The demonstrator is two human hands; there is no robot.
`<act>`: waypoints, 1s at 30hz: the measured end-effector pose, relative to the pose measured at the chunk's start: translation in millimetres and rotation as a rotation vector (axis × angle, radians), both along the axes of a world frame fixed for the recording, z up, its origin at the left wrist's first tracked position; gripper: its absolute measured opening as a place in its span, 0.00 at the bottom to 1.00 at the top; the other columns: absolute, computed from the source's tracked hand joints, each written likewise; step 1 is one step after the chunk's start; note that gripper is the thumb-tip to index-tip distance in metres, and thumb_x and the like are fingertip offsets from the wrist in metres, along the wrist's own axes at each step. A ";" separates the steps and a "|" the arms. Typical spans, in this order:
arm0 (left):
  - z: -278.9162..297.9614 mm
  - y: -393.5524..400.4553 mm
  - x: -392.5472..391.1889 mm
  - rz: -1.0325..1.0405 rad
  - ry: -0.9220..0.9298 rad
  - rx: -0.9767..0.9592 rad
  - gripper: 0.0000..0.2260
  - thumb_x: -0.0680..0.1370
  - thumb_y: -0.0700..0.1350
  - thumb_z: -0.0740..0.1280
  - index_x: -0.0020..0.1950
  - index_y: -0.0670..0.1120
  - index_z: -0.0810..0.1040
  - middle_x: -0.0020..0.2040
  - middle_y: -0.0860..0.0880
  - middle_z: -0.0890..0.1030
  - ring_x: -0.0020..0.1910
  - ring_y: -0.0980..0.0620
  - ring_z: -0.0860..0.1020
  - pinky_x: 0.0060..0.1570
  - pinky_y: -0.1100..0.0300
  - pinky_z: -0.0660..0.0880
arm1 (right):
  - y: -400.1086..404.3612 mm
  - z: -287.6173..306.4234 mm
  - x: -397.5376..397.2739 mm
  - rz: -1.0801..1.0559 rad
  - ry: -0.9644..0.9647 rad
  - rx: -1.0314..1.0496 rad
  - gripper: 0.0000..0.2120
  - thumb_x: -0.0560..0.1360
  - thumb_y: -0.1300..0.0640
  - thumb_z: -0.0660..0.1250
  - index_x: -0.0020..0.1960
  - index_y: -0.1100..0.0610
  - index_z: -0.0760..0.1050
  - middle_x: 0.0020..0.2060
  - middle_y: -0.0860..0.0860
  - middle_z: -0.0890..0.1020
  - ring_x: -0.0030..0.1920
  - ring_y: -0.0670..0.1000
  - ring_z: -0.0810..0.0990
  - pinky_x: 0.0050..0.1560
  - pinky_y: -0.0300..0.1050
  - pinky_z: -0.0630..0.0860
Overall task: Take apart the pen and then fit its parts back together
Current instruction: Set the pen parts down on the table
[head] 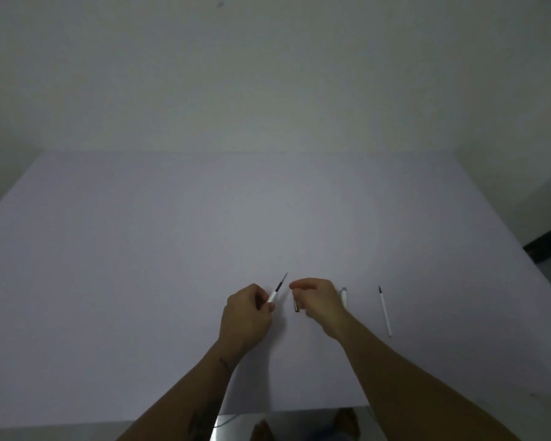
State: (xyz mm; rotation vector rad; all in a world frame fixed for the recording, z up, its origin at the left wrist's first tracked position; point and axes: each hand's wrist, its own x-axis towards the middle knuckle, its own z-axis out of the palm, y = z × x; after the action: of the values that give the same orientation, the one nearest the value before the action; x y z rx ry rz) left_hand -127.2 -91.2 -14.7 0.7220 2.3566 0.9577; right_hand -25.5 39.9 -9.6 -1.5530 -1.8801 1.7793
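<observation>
My left hand [247, 313] grips the white pen barrel [272, 296] near the table's front middle. The barrel's dark refill tip sticks out and points up and to the right. A short way to the right, my right hand [320, 300] is curled with fingertips pinched. A small dark, metallic pen piece [296, 306] shows under its thumb side, apparently held. The gap between the refill tip and my right fingertips is narrow. Just behind my right hand, another white pen part [343, 296] lies partly hidden on the table.
A loose white refill [385, 311] with a dark tip lies on the white table [172, 249] to the right of my right hand. A plain wall stands behind the far edge. Feet show below the near edge.
</observation>
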 end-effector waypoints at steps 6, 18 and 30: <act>5.0 20.4 15.6 -0.066 0.008 0.075 0.10 0.72 0.45 0.73 0.36 0.55 0.73 0.35 0.55 0.79 0.35 0.54 0.78 0.40 0.55 0.80 | 4.0 21.6 4.6 -0.125 0.133 -0.239 0.06 0.74 0.64 0.68 0.46 0.60 0.83 0.36 0.55 0.81 0.34 0.51 0.75 0.30 0.41 0.71; -9.5 8.2 17.4 -0.031 0.032 -0.059 0.03 0.74 0.47 0.71 0.42 0.51 0.77 0.38 0.55 0.78 0.38 0.52 0.78 0.45 0.52 0.80 | 52.5 8.7 7.8 -0.038 -0.179 0.257 0.07 0.69 0.59 0.68 0.38 0.62 0.82 0.34 0.56 0.85 0.31 0.52 0.79 0.31 0.37 0.72; -16.8 12.6 27.7 -0.061 0.021 -0.056 0.05 0.76 0.44 0.68 0.43 0.53 0.76 0.38 0.58 0.77 0.38 0.56 0.77 0.45 0.53 0.78 | 32.8 -15.1 3.6 0.375 -0.496 0.549 0.12 0.69 0.56 0.68 0.33 0.54 0.65 0.38 0.53 0.79 0.43 0.58 0.82 0.37 0.41 0.71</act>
State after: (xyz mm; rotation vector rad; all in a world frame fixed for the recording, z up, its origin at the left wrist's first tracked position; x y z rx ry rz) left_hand -99.6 -78.6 -31.5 0.7805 2.3553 0.8583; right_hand -21.9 72.7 -24.7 -1.5795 -2.7323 0.8524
